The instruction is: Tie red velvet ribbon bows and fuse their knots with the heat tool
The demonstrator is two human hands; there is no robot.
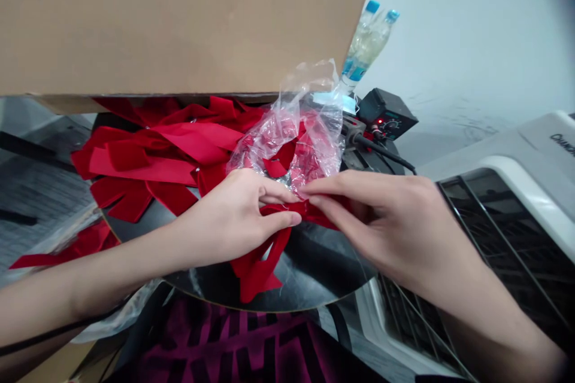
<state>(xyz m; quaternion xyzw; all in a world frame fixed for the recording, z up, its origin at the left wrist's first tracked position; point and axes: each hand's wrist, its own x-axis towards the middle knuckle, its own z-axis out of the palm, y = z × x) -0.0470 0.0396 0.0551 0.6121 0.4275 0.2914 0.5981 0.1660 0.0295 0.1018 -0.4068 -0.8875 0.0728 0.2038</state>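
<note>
My left hand (238, 218) is closed on a red ribbon (258, 278), its thumb and fingers pinching near the middle of the table. My right hand (381, 209) meets it there, thumb and forefinger pressed together on the same red material. Two tails of the ribbon hang toward me below my left hand. Just behind my fingertips lies a crumpled clear plastic bag (326, 131) with red pieces and something silvery in it. Left of the bag, many wide red ribbon bows (157, 149) are heaped. My fingers hide the exact spot being gripped.
A large cardboard box (179, 24) stands over the back of the round black table (332, 287). Behind at right are plastic bottles (371, 42), a black control unit (389, 114) with a red light, and a white heater (521, 191). More red ribbon (85, 242) lies lower left.
</note>
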